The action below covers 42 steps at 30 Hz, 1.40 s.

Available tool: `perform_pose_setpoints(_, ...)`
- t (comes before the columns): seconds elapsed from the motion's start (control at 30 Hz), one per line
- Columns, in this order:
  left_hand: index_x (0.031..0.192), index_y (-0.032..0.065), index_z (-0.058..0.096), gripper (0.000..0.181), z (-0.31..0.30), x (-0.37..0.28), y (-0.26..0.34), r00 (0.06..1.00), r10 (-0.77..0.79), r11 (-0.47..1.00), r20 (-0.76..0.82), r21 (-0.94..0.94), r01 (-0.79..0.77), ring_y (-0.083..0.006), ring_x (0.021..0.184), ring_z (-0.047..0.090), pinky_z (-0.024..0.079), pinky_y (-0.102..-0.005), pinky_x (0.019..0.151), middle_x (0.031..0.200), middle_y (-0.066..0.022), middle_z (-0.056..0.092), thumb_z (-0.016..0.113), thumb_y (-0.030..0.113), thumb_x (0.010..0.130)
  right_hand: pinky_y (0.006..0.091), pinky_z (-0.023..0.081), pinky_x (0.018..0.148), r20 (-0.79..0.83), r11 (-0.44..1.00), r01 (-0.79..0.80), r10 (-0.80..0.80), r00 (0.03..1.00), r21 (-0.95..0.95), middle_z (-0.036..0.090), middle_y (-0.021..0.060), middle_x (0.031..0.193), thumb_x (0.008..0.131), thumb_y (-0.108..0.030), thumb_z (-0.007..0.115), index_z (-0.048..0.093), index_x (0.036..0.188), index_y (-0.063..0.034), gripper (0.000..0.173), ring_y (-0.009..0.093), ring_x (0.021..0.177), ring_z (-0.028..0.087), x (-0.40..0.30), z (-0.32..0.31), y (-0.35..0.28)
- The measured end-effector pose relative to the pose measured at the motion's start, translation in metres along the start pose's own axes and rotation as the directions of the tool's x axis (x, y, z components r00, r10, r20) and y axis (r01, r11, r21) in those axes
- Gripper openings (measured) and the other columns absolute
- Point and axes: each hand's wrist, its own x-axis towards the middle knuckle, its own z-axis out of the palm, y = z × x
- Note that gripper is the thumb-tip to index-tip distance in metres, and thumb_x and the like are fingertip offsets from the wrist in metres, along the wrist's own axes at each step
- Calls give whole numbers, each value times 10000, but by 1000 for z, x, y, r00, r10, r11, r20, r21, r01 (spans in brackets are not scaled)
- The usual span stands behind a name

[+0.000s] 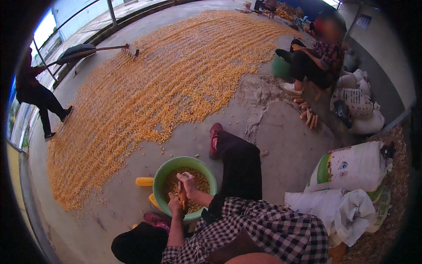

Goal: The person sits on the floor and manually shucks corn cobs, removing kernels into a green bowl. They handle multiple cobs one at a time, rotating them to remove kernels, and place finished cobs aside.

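Observation:
A green plastic basin [158,168] stands on the floor between my legs, with loose corn kernels [201,180] inside. Over it, my left hand [175,205] grips the lower part of a reddish, partly bare corn cob [182,195]. My right hand [187,183] is closed around the cob's upper part, just above the left. The fingers partly hide the cob. A yellow ear of corn [144,181] lies against the basin's left side, and a second ear [154,202] lies partly hidden below it.
Corn kernels [148,99] cover the floor ahead. A person [36,85] at the left holds a wooden rake [130,52]. Another person [324,62] sits at the upper right by a green bucket [281,64], near bare cobs [308,115]. White woven sacks [352,165] lie to the right.

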Motion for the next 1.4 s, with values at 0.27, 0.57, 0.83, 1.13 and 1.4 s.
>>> perform_pose_setpoints(0.27, 873, 65, 664, 385, 20, -33, -6, 650, 581, 222, 490, 673, -706, -389, 771, 622, 473, -453, 670, 791, -177, 647, 574, 439, 867, 360, 439, 394, -418, 984, 8, -84, 904, -179, 486, 44, 592, 866, -266, 643, 508, 889, -81, 230, 193, 442, 496, 99, -82, 71)
perform_pose_setpoints(0.57, 921, 19, 629, 377, -3, 23, -24, 710, 610, 100, 352, 855, -509, -356, 695, 626, 475, -433, 610, 736, -159, 644, 595, 387, 845, 363, 431, 402, -92, 990, -85, 95, 991, 112, 487, 57, 549, 872, -237, 628, 479, 835, -112, 199, 213, 413, 490, 29, -32, 9)
perform_pose_setpoints(0.83, 1347, 3, 403, 529, 0, 15, 14, 922, 118, 927, 370, -374, 32, -242, 1092, 574, 483, -354, 911, 1281, -130, 525, 334, 396, 1000, 364, 459, 482, -4, 925, -175, 188, 982, 337, 540, 27, 671, 884, -263, 597, 509, 895, -165, 132, 199, 540, 532, 38, -23, -6)
perform_pose_setpoints(1.13, 1034, 28, 630, 450, -2, 21, 23, 876, 318, 593, 362, 645, -482, -260, 880, 634, 479, -383, 732, 925, -160, 653, 421, 420, 965, 498, 517, 538, -258, 963, 8, 64, 964, 268, 516, 127, 606, 934, -396, 530, 457, 782, -68, 369, 317, 518, 555, 70, -41, -1)
perform_pose_setpoints(1.4, 1140, -28, 551, 337, 6, -17, 39, 769, 538, 535, 346, 566, -628, -215, 832, 645, 527, -335, 690, 968, -167, 635, 487, 245, 953, 502, 532, 496, -330, 936, 46, 76, 941, 348, 479, 98, 627, 923, -349, 572, 428, 836, -82, 315, 273, 488, 542, 74, -30, -5)
